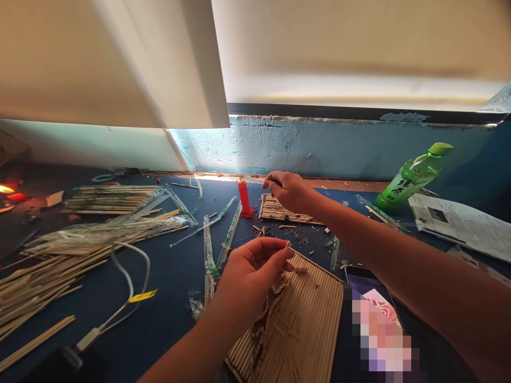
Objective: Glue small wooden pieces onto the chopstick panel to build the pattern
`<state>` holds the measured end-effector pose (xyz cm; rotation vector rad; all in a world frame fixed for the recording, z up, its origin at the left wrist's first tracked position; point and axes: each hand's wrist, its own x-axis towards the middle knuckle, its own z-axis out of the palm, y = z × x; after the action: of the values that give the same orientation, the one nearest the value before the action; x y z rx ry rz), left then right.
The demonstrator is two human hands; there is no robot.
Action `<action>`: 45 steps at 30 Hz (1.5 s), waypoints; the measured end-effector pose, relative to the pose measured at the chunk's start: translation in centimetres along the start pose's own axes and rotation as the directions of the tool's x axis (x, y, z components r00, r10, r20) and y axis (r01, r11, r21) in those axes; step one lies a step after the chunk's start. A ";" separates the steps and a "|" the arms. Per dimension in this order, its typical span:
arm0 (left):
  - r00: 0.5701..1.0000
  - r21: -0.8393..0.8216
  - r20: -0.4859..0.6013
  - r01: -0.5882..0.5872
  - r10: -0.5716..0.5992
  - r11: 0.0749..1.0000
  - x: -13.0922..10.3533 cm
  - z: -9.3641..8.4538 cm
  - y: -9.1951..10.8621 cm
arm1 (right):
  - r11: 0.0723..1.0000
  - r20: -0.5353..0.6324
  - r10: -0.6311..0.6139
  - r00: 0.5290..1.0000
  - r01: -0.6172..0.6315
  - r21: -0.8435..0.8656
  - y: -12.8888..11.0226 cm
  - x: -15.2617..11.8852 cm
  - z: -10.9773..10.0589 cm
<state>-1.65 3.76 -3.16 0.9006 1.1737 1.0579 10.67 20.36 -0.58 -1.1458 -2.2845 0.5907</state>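
Note:
A panel of wooden sticks point(311, 319), with small stick pieces on its surface, lies at the lower middle. My left hand point(259, 266) is over its upper left corner, thumb and forefinger pinching a small stick piece point(288, 244). Beyond it, my right hand point(285, 189) has its fingers closed near the red candle point(243, 197); something thin and pale point(253, 181) runs from the fingertips toward the candle top. The candle stands upright in red wax. Under my right hand lies a smaller stick panel point(293, 210).
Wooden sticks point(43, 266) and plastic wrappers point(209, 244) lie at the left, near a white cable point(130, 271). Dark crumbs point(299, 235) are scattered mid-table. At the right are a phone point(371, 284), a green bottle point(411, 178) and paper point(459, 226). Another flame point(6, 189) glows at far left.

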 end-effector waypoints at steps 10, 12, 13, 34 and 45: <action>1.000 0.035 0.009 -0.024 0.024 0.999 0.1 -0.1 0.1 | 0.995 -0.003 0.022 1.000 -0.021 0.102 0.2 0.2 -0.2; 1.000 0.039 0.004 -0.026 0.026 0.999 0.1 0.0 0.2 | 0.975 0.013 0.066 0.998 -0.067 0.211 0.5 -0.2 -0.7; 1.000 0.039 -0.001 -0.028 0.028 0.999 0.1 0.0 0.2 | 0.956 0.025 0.095 0.995 -0.098 0.276 0.7 -0.6 -1.0; 0.989 0.166 -0.129 -0.046 0.068 0.985 1.1 -0.4 0.1 | 0.924 0.157 0.220 0.963 -0.258 0.283 1.3 -16.1 -2.2; 0.993 0.155 -0.111 -0.025 0.043 0.988 1.2 -0.7 0.0 | 0.952 0.165 0.148 0.975 -0.186 0.244 0.9 -15.8 -2.2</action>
<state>-2.27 4.97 -3.58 0.9929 1.3537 1.0692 20.62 8.17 -3.30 -1.2070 -2.1588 1.0364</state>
